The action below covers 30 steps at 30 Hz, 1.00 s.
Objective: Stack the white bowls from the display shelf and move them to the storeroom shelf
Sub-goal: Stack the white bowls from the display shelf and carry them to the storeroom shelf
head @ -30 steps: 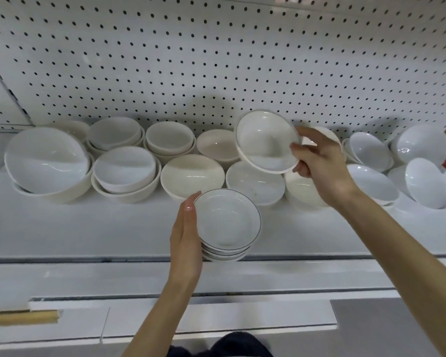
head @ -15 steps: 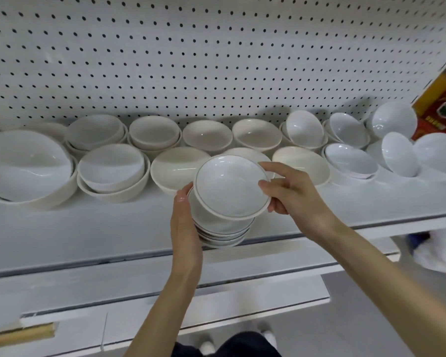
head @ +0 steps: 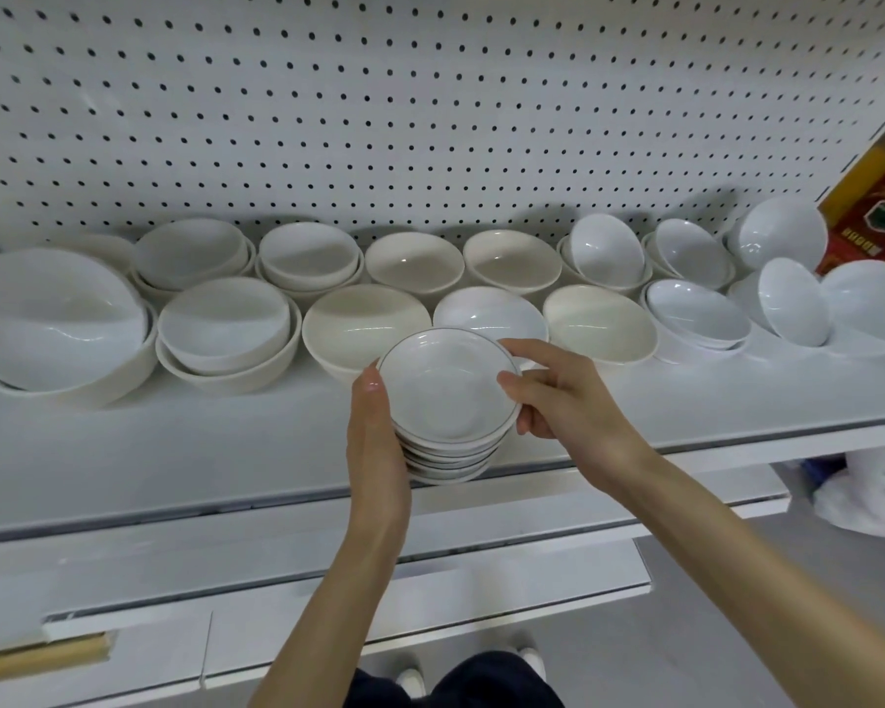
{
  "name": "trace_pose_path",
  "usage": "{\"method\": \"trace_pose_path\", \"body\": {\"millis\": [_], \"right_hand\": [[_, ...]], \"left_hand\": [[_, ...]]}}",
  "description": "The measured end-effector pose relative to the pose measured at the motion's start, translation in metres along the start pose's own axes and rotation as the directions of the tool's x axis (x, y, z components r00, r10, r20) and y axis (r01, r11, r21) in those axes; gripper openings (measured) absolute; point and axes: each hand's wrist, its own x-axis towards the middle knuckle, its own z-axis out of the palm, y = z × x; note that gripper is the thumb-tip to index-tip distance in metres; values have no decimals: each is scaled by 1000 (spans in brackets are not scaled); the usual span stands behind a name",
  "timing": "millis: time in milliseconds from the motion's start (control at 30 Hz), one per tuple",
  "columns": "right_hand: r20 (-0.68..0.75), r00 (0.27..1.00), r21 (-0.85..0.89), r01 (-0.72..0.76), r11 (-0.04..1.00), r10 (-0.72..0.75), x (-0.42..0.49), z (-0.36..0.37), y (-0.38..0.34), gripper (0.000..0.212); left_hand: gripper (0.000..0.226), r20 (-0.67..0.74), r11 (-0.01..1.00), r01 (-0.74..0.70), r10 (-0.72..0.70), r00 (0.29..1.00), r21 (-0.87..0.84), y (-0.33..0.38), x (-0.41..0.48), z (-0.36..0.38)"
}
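Observation:
A stack of several small white bowls with thin dark rims is held just above the front edge of the white display shelf. My left hand supports the stack from its left side and underneath. My right hand pinches the rim of the top bowl on its right side, thumb on the inside. The top bowl sits nested on the others. Many more white and cream bowls stand in two rows along the shelf behind the stack.
A white pegboard wall backs the shelf. Large nested bowls sit at the far left, tilted glossy bowls at the far right. A red and yellow box stands beyond the shelf's right end. A lower shelf ledge juts out below.
My right hand carried a rimmed bowl from the back row down onto the stack in my left hand, and it now sits nested on top. The view shifted right.

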Motion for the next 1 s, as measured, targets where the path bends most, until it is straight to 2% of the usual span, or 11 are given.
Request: {"method": "trace_pose_path", "body": {"millis": [300,400,533,700,1000], "right_hand": [[-42,999,22,-16,1000,17,-5,6,3,23],[-50,998,64,-39,997,43,-5,8,6,24],[-67,996,69,-48,996,53,-5,9,7,25],[-75,996,57,-41,998,45,-5,10,8,27],[-59,998,35,-8,999,10,-6,9,8,28]], "left_hand": [[59,0,997,-63,63,998,33,-6,0,1],[64,-14,999,-46,47,999,22,-7,0,1],[60,-16,998,-58,59,998,22,-7,0,2],[75,-25,999,-52,52,998,15,-10,2,1],[73,-30,998,-53,53,998,24,-8,0,2]]}}
